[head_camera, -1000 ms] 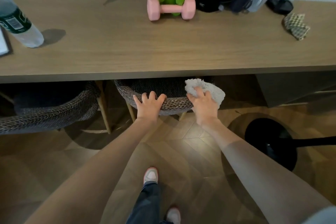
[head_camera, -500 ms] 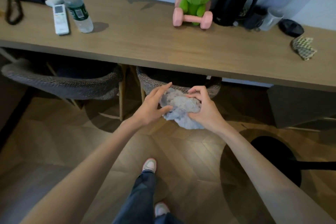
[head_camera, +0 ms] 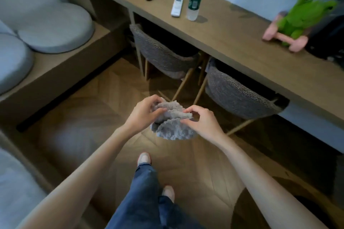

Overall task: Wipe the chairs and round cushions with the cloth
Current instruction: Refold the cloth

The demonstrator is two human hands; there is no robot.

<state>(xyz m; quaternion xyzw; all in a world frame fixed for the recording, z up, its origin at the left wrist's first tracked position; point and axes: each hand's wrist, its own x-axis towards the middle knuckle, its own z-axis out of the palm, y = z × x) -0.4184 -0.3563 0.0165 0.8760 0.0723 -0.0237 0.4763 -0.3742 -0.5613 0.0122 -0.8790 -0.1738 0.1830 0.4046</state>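
1. Both have come off the chair (head_camera: 240, 95) since a second ago: left hand (head_camera: 142, 116) and right hand (head_camera: 203, 123) pinch the bunched cloth (head_camera: 173, 126) between them, fingers curled, above the floor (head_camera: 96, 117).
2. Likely slip: while being regathered, the hanging lower fold could pull free and drop.
3. Cushions (head_camera: 55, 28) lie well left, beyond the table (head_camera: 232, 29).

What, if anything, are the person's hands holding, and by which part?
Both hands hold the grey cloth: the left hand grips its bunched left side, and the right hand pinches its right edge.
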